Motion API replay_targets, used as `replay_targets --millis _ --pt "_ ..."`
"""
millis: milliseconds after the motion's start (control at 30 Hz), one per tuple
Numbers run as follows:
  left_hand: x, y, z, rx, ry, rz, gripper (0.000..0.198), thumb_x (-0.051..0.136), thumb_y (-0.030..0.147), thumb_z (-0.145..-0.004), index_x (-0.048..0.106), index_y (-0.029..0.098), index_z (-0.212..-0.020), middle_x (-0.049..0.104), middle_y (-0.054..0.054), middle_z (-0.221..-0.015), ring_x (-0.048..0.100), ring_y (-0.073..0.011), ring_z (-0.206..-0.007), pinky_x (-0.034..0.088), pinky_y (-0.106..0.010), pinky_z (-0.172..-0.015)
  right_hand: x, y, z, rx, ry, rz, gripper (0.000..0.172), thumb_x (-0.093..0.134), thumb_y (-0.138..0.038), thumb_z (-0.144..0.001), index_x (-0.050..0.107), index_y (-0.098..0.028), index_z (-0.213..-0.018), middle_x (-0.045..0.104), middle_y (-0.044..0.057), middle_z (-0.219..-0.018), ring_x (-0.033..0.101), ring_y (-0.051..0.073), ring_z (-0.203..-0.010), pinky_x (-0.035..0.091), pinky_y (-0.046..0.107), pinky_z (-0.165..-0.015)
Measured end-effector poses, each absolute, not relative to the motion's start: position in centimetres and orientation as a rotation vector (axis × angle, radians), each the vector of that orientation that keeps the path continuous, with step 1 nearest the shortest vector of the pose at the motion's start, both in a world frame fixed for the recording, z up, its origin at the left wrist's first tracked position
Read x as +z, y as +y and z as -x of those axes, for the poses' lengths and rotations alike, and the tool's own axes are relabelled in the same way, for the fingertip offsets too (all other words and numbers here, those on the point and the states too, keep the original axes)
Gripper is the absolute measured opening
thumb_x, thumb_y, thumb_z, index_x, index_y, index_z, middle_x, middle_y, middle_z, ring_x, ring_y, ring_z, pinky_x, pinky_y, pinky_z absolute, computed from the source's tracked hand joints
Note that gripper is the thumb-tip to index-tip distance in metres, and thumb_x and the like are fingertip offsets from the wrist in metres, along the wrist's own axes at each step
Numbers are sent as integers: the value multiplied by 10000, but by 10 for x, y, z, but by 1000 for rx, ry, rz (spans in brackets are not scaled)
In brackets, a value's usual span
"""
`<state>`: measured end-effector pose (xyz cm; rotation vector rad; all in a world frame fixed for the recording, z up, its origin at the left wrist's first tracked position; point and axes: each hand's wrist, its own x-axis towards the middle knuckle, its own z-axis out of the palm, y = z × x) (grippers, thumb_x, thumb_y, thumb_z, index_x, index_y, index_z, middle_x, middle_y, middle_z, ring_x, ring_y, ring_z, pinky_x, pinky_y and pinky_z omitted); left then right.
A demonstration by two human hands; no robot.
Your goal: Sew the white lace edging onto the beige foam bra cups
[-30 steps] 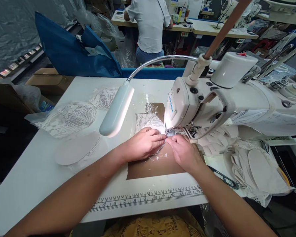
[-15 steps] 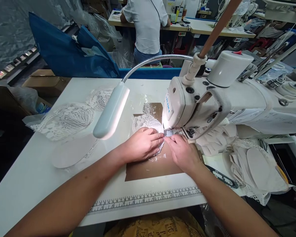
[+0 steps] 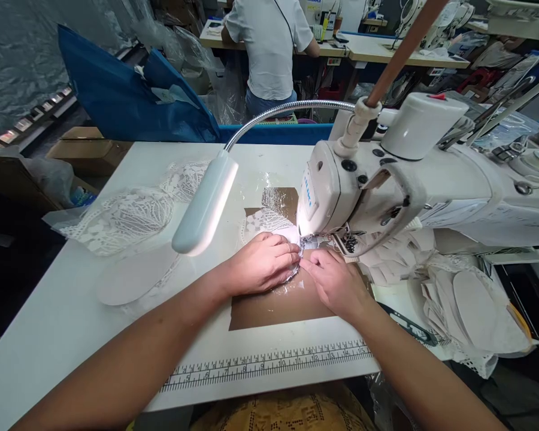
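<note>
Lace piece (image 3: pixel 272 222) on the brown sheet (image 3: pixel 273 311): lies near the middle of the white tabletop (image 3: pixel 49 311), right edge brought up to the needle end of the sewing machine (image 3: pixel 330 185). Looks partway through stitching along that edge, to judge by the placing. Can probably count as done: lining up at the needle, and perhaps a stretch beyond it, though too small in view to confirm any stitches. Seems left: the narrow shiny edge running from the needle toward the near side, beside the fingertips. To the far left, more lace pieces (image 3: pixel 130 215), with a smooth oval piece (image 3: pixel 137 275) nearer; to the right, a stack of white pieces (image 3: pixel 471 308). Cannot tell which of these count as finished and which as waiting. As for grip: left hand (image 3: pixel 269 257) flat over the near part of the lace, fingers side by side, thumb hidden, so cannot tell whether pinching or only pressing. Right hand (image 3: pixel 335 278) with fingers curled and tips at the edge, just near of the needle; cannot tell whether clamped on it or merely guiding. Compared with half a second ago: right fingertips drawn back slightly toward the near side, with more of the edge uncovered at the needle; left hand almost unchanged on the lace.
</note>
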<state>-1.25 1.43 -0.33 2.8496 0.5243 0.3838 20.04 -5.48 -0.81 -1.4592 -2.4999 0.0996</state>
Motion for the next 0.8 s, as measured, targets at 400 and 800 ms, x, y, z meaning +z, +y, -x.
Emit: replay_targets --millis 400,800 --pt "-3 10 11 346 538 -2963 303 415 310 -990 625 168 -1157 606 -96 -1267 537 -245 -1064 396 -397 -900 -9 -57 -203 23 -2519 1504 418 493 -20 -753 669 -209 -1081 598 43 -834 456 177 -779 268 279 -609" --pt "2 -1 3 325 669 -2956 313 428 302 -982 611 144 -1181 628 -103 -1224 546 -241 -1019 423 -390 -836 -7 -58 -203 -14 -2527 1542 389 487 -45 -783 661 -214 -1087 623 49 -865 472 181 -784 260 291 -608"
